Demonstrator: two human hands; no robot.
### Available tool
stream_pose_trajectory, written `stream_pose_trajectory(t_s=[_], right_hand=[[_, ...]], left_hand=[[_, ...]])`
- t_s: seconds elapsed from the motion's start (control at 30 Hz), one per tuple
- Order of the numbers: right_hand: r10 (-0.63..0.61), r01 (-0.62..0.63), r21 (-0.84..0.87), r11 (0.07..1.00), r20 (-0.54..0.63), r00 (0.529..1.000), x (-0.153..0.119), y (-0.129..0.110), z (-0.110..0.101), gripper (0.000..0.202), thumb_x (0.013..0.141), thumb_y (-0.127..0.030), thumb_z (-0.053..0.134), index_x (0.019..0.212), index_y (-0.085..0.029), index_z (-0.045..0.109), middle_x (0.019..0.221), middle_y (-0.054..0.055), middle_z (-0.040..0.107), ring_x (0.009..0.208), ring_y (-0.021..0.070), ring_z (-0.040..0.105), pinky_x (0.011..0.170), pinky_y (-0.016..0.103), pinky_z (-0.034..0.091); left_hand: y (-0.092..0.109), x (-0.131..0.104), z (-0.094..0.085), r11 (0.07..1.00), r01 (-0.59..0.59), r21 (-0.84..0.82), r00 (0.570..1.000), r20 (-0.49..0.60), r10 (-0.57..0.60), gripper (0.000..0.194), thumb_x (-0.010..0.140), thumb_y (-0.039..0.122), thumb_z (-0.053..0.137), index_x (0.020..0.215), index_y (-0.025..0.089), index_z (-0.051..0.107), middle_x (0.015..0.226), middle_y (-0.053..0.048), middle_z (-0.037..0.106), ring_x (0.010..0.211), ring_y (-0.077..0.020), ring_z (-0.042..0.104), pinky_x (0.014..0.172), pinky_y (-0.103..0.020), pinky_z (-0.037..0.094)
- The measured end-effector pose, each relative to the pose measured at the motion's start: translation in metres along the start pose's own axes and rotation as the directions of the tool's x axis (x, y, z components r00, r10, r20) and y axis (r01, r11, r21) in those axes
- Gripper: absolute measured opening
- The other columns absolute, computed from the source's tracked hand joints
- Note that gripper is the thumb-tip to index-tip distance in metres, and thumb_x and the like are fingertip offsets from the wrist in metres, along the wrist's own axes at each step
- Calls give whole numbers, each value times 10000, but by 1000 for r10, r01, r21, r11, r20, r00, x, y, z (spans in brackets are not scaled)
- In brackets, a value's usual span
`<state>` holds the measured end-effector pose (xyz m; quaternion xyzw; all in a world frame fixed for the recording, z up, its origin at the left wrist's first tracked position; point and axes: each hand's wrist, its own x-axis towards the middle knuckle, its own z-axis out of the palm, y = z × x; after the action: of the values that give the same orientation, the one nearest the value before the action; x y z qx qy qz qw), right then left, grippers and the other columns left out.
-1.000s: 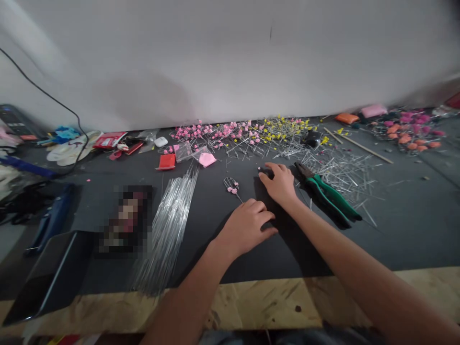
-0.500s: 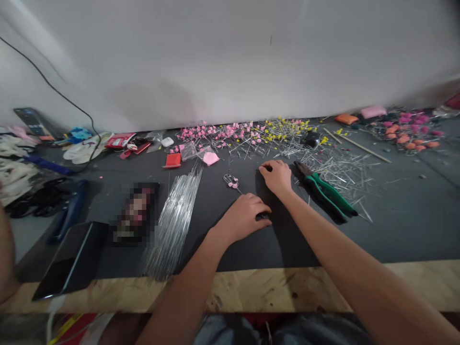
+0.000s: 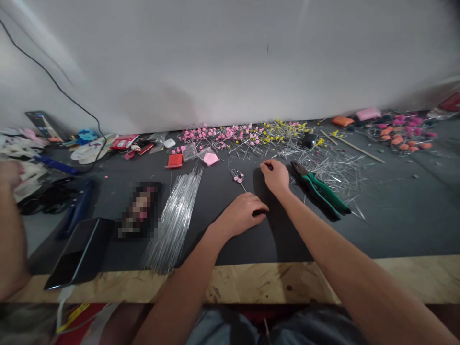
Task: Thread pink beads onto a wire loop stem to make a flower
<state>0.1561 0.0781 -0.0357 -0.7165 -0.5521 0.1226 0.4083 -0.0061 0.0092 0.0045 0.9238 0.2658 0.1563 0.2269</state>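
A small looped wire piece with pink bits has its stem running down to the fingers of my left hand. That hand rests on the dark table, its fingers curled; whether it grips the stem is hidden. Farther up and to the right, my right hand lies on the table with thumb and forefinger drawn together; nothing can be made out between them. Green-handled pliers lie just right of it. Left of my left hand is a bundle of straight wires.
Pink-tipped wires and yellow-tipped wires lie along the wall. Loose wires spread behind the pliers. A blurred-screen phone and a black device are at left, near another person's arm.
The wire piece has turned more upright above my left hand. The other person's hand has come into view at far left. The view has shifted slightly.
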Motion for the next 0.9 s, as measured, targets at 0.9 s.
stream_pose_trajectory(t_s=[0.9], right_hand=[[90,-83,338,938,-6,996,-10,-3,-9,279,731,-417,552,813,-167,645,755,52,663,690,182,569,659,290,412]], left_hand=[[-22,0,-4,953,243,-181,873,-387,-296,204,786,150,497,944,211,611,932,-25,636,912,-149,570,857,-316,445]])
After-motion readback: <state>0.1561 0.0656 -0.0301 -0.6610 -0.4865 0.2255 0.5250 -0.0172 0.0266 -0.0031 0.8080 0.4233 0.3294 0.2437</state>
